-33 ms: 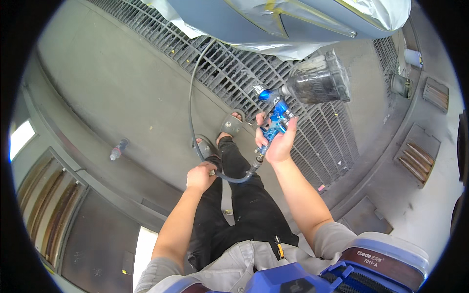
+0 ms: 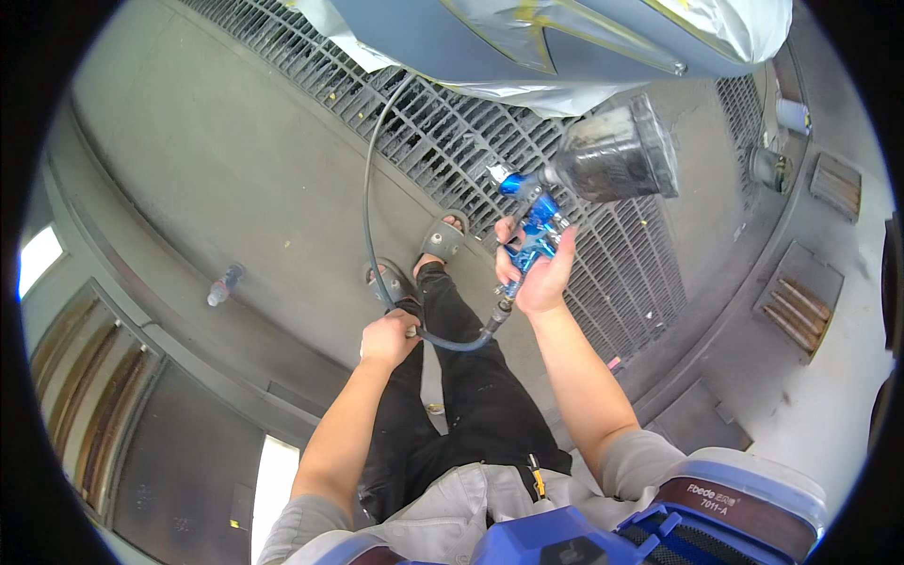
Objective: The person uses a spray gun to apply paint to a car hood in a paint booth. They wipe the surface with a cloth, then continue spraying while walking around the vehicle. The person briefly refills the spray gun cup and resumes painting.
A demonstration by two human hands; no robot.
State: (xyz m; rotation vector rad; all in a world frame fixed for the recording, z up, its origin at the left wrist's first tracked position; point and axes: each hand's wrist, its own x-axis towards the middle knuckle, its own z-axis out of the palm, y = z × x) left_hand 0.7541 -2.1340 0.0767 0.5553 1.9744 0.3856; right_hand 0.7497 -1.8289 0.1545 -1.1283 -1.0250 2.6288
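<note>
My right hand (image 2: 544, 273) is closed round the handle of a blue spray gun (image 2: 537, 217). A smoky translucent paint cup (image 2: 617, 155) is fixed to the gun and leans off to the right. From the bottom of the handle a dark air hose (image 2: 452, 345) curves left to my left hand (image 2: 388, 339), which is wrapped round it. Beyond that hand the hose runs up toward the masked car part. The gun's nozzle points away from me, to the upper left. My trigger fingers show only in part.
A grey car body part (image 2: 405, 38), masked with plastic sheet and yellow tape, hangs over the far side. Metal floor grating (image 2: 452, 122) runs beneath it. A plastic bottle (image 2: 224, 285) lies on the floor at left; a white container (image 2: 794, 115) and a clear cup (image 2: 770, 169) stand at far right.
</note>
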